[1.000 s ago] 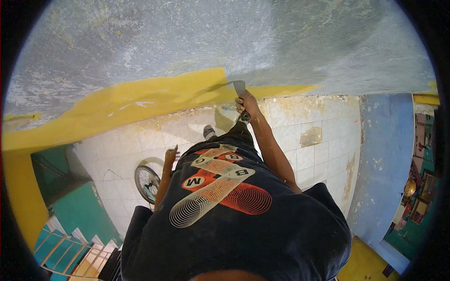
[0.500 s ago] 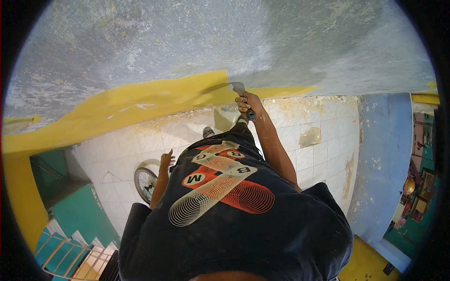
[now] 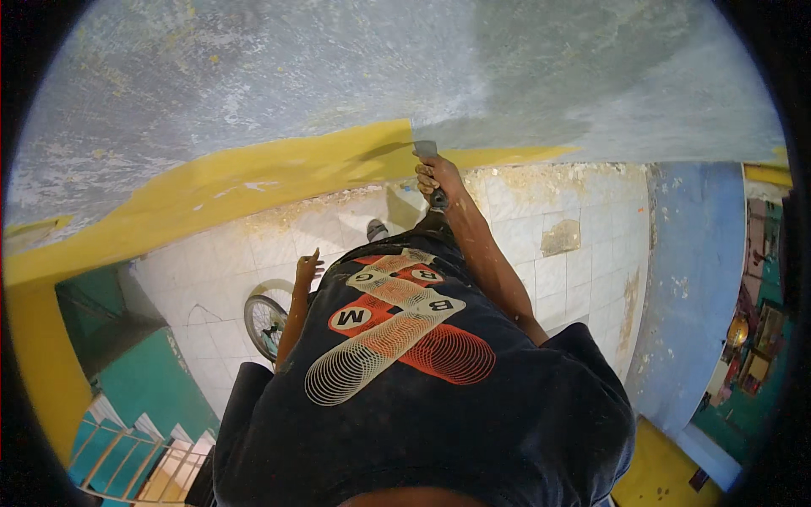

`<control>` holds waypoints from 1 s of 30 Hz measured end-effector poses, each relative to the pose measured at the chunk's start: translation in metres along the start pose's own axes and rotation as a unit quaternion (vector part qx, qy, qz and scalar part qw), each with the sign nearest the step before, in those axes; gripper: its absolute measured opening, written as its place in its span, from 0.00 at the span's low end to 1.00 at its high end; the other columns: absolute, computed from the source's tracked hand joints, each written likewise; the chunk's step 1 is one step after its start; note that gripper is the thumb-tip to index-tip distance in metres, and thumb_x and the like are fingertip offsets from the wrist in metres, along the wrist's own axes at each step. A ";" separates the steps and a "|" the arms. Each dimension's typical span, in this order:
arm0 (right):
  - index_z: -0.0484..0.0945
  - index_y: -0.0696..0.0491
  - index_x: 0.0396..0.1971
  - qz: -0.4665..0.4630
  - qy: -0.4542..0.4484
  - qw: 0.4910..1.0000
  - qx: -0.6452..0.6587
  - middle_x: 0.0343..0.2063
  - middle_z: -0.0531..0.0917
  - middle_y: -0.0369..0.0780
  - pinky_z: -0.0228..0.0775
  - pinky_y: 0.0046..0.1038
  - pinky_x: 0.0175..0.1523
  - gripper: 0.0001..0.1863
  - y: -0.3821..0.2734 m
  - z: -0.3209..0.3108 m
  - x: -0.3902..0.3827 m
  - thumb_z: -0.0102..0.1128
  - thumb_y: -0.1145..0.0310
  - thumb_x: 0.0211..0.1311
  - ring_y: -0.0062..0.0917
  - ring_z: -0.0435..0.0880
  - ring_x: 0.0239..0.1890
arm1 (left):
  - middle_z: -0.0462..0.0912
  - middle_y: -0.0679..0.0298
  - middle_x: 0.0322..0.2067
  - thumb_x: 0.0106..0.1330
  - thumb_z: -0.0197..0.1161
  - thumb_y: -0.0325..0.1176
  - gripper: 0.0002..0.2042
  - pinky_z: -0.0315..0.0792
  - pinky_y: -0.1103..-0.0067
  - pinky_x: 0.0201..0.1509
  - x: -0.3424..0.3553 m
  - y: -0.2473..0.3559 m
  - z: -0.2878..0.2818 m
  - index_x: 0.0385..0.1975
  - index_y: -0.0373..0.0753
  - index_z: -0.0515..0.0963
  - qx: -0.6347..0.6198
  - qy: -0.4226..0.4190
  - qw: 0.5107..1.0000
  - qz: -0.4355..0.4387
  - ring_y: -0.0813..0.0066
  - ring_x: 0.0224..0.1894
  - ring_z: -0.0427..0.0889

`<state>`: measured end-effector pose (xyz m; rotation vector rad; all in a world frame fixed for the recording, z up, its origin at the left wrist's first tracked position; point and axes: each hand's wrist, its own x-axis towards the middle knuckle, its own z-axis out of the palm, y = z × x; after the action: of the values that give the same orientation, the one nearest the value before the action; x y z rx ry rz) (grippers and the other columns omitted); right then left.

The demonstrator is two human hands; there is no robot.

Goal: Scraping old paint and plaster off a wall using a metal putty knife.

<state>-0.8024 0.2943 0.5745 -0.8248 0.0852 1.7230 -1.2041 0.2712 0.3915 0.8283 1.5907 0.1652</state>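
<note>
My right hand [image 3: 435, 173] grips a scraper [image 3: 425, 149] by its dark handle, the flat metal blade raised at the wall. Around the blade, the scuffed grey, patchy surface [image 3: 321, 59] meets a band of yellow paint [image 3: 287, 160] along the wall's lower part. Whether the blade's edge touches the wall is hard to tell. My left hand [image 3: 309, 267] hangs beside my dark printed shirt with its fingers apart and holding nothing, near a bicycle wheel [image 3: 252, 321] behind it.
Stained white floor tiles [image 3: 566, 287] run below the wall, a broken patch [image 3: 560, 238] at right. My shoe [image 3: 377, 231] stands on them. A blue wall [image 3: 676, 313] and cluttered shelves [image 3: 756, 355] are at right. Teal steps [image 3: 152, 380] with a railing [image 3: 118, 460] are at lower left.
My right hand and the scraper have risen slightly and shifted a little left against the wall. My left hand is a little higher than half a second ago, fingers still apart.
</note>
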 end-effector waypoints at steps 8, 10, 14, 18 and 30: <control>0.69 0.52 0.26 0.017 -0.048 0.995 0.082 0.07 0.59 0.30 0.52 0.22 0.10 0.08 0.006 -0.043 0.050 0.41 0.68 0.60 0.16 0.58 0.05 | 0.79 0.54 0.29 0.52 0.57 0.56 0.29 0.71 0.74 0.24 0.015 0.007 0.001 0.34 0.29 0.70 0.076 -0.055 0.996 -0.014 0.68 0.23 0.78; 0.66 0.51 0.22 0.020 0.002 0.999 0.044 0.07 0.60 0.31 0.53 0.23 0.11 0.09 0.015 -0.060 0.082 0.42 0.66 0.60 0.18 0.59 0.06 | 0.79 0.54 0.30 0.53 0.56 0.56 0.30 0.72 0.72 0.26 0.013 0.013 0.000 0.36 0.28 0.70 0.104 -0.066 0.992 -0.021 0.66 0.24 0.78; 0.64 0.50 0.19 -0.048 0.250 0.958 -0.132 0.07 0.62 0.34 0.57 0.26 0.12 0.12 0.058 -0.108 0.108 0.46 0.61 0.58 0.22 0.62 0.07 | 0.79 0.54 0.31 0.54 0.56 0.56 0.29 0.72 0.73 0.26 -0.005 0.021 -0.004 0.36 0.29 0.70 0.051 0.002 0.998 0.029 0.67 0.25 0.78; 0.65 0.52 0.24 -0.213 0.208 0.794 -0.530 0.10 0.68 0.39 0.62 0.32 0.14 0.12 0.101 -0.181 0.076 0.44 0.59 0.59 0.29 0.68 0.08 | 0.79 0.54 0.26 0.57 0.54 0.51 0.24 0.72 0.76 0.25 -0.032 0.003 -0.001 0.32 0.30 0.71 -0.068 0.077 0.989 0.109 0.70 0.22 0.78; 0.62 0.51 0.30 -0.024 0.393 0.806 -0.443 0.11 0.69 0.38 0.62 0.27 0.10 0.06 0.066 -0.363 -0.144 0.47 0.67 0.55 0.25 0.69 0.08 | 0.78 0.51 0.22 0.42 0.63 0.41 0.14 0.70 0.66 0.34 -0.087 -0.265 0.075 0.20 0.33 0.77 0.293 0.227 0.924 0.091 0.53 0.29 0.78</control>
<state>-0.6750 -0.0135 0.3605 -2.1881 -0.2075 1.2049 -1.2472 0.0012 0.3004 1.4887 2.0359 0.0059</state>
